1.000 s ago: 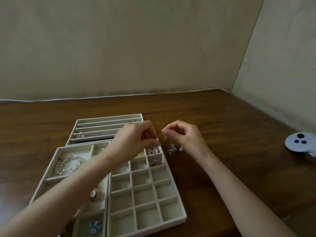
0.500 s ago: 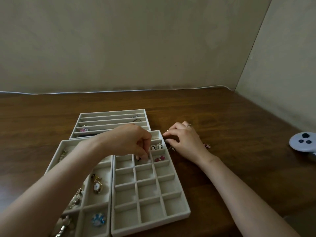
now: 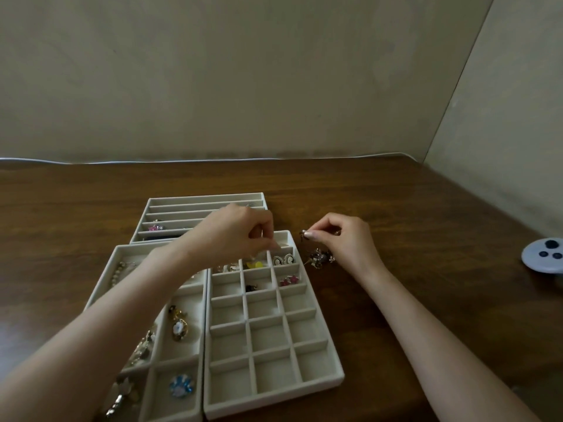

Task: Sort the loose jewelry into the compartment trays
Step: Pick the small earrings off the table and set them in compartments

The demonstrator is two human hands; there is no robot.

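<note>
Three beige trays lie on the wooden table: a small-cell grid tray (image 3: 316,345), a wider-cell tray (image 3: 182,388) to its left, and a long-slot tray (image 3: 201,205) behind. My left hand (image 3: 234,236) hovers over the grid tray's top rows with fingers curled; whether they hold anything is hidden. My right hand (image 3: 344,239) pinches a small dark earring (image 3: 303,233) just right of the grid tray. A loose heap of dark jewelry (image 3: 320,257) sits on the table under that hand. Yellow (image 3: 254,264), cameo (image 3: 283,259) and pink (image 3: 288,280) pieces fill top cells.
A white game controller (image 3: 542,254) lies at the right edge. The left tray holds a pearl bracelet (image 3: 120,271), a gold pendant (image 3: 178,327) and a blue flower brooch (image 3: 181,386). A pink piece (image 3: 155,227) sits in the slot tray. Walls close the back and right.
My right hand rose off the table with a small earring pinched in its fingertips. My left hand lifted slightly from the grid cells toward the tray's top row.
</note>
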